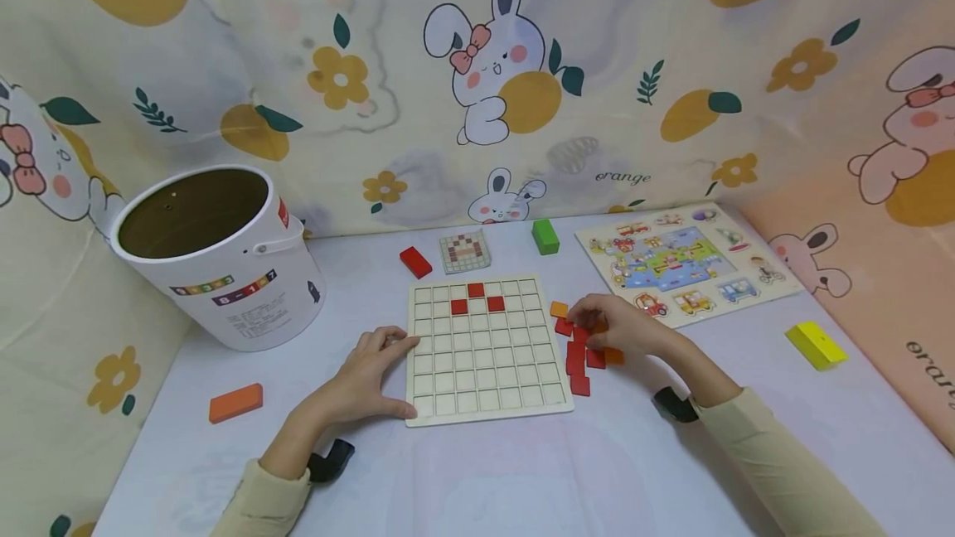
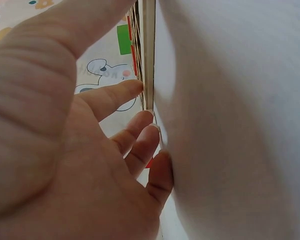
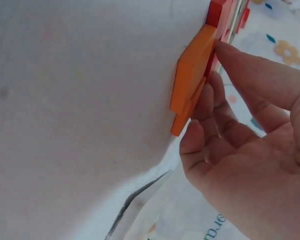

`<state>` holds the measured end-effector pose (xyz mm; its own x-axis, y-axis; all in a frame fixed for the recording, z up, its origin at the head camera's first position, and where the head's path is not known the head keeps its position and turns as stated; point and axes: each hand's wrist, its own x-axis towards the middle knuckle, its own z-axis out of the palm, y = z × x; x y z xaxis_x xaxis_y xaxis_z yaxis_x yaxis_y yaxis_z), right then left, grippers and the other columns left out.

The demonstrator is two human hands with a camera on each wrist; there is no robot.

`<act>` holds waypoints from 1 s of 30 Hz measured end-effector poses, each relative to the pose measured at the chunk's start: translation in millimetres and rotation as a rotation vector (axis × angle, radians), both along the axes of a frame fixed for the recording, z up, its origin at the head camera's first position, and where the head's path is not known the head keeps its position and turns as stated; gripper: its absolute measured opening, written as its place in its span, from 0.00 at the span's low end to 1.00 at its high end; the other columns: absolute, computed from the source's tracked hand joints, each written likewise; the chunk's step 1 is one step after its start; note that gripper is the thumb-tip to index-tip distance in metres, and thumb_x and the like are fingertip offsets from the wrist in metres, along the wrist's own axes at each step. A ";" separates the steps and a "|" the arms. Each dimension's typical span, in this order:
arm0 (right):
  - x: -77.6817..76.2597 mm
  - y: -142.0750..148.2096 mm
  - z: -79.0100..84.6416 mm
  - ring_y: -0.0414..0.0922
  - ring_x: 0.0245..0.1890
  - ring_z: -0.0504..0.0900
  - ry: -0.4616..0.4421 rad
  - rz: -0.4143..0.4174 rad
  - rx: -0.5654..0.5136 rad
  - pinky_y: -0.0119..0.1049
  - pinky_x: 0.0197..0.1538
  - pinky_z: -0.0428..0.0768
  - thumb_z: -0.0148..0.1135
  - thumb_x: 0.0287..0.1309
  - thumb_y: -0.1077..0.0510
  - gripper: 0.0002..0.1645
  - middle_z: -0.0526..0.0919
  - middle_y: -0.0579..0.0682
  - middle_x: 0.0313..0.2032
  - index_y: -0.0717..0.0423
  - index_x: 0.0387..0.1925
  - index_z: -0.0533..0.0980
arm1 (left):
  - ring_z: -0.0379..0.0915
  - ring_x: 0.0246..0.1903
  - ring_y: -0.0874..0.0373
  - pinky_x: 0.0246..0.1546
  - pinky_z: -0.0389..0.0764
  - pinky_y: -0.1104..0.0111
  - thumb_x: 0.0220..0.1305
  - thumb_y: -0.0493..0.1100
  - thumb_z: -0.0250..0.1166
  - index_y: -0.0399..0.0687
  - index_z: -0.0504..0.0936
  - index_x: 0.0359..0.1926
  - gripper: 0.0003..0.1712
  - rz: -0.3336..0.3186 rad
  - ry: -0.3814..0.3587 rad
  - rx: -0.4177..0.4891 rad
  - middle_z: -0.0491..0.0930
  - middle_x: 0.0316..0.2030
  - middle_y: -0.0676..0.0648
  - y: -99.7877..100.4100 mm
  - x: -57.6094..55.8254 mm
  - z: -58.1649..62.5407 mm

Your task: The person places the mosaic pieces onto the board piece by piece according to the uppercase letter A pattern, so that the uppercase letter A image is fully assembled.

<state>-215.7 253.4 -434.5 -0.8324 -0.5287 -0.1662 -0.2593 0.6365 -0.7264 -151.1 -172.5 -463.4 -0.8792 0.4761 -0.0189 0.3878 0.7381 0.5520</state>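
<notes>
A cream square grid board point(image 1: 485, 363) lies on the table with three red square tiles point(image 1: 476, 290) in its upper rows. My left hand point(image 1: 366, 379) rests against the board's left edge, its thumb near the lower corner and its fingers spread higher up. To the right of the board is a loose group of red tiles point(image 1: 576, 359) and orange tiles point(image 1: 559, 309). Over this group my right hand point(image 1: 615, 326) reaches down with bent fingers. The right wrist view shows the thumb tip at a red tile and the other fingertips beside orange tiles point(image 3: 192, 70).
Behind the board lie a small pattern card point(image 1: 464, 251), a red block point(image 1: 415, 262) and a green block point(image 1: 545, 237). A white bucket point(image 1: 261, 305) stands at the left, near an orange block point(image 1: 235, 403). Rightward are a picture puzzle board point(image 1: 597, 243) and a yellow block point(image 1: 816, 345).
</notes>
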 end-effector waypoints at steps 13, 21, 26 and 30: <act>-8.8 -5.6 5.7 0.48 0.35 0.74 0.042 0.030 -0.013 0.36 0.39 0.76 0.68 0.55 0.72 0.12 0.79 0.49 0.34 0.60 0.41 0.80 | 0.57 0.60 0.47 0.58 0.67 0.48 0.36 0.64 0.82 0.47 0.68 0.72 0.62 0.008 -0.010 0.001 0.63 0.65 0.44 1.7 0.4 2.3; -38.4 -55.6 17.0 0.47 0.35 0.77 0.067 0.156 -0.128 0.37 0.42 0.78 0.65 0.58 0.71 0.10 0.83 0.51 0.35 0.64 0.43 0.81 | 0.56 0.61 0.47 0.58 0.67 0.48 0.36 0.63 0.83 0.47 0.68 0.72 0.61 0.018 -0.021 -0.005 0.63 0.66 0.44 2.0 2.0 4.7; -53.3 -108.1 19.5 0.47 0.35 0.79 0.030 0.239 -0.188 0.36 0.41 0.78 0.63 0.59 0.72 0.11 0.84 0.54 0.37 0.67 0.45 0.81 | 0.56 0.61 0.47 0.58 0.68 0.48 0.37 0.63 0.82 0.47 0.67 0.72 0.61 0.013 -0.018 -0.008 0.63 0.66 0.43 1.0 2.0 4.6; -60.7 -142.5 17.8 0.45 0.34 0.77 -0.001 0.279 -0.190 0.34 0.41 0.76 0.62 0.59 0.73 0.11 0.82 0.56 0.37 0.68 0.45 0.81 | 0.57 0.61 0.46 0.58 0.67 0.47 0.39 0.64 0.81 0.47 0.68 0.72 0.61 -0.002 -0.021 0.007 0.63 0.65 0.43 0.8 1.3 4.6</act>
<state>-276.4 110.9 -416.7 -0.6514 -0.7575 -0.0440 -0.4034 0.3949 -0.8254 -149.8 -171.8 -458.8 -0.8778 0.4779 -0.0340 0.3775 0.7336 0.5652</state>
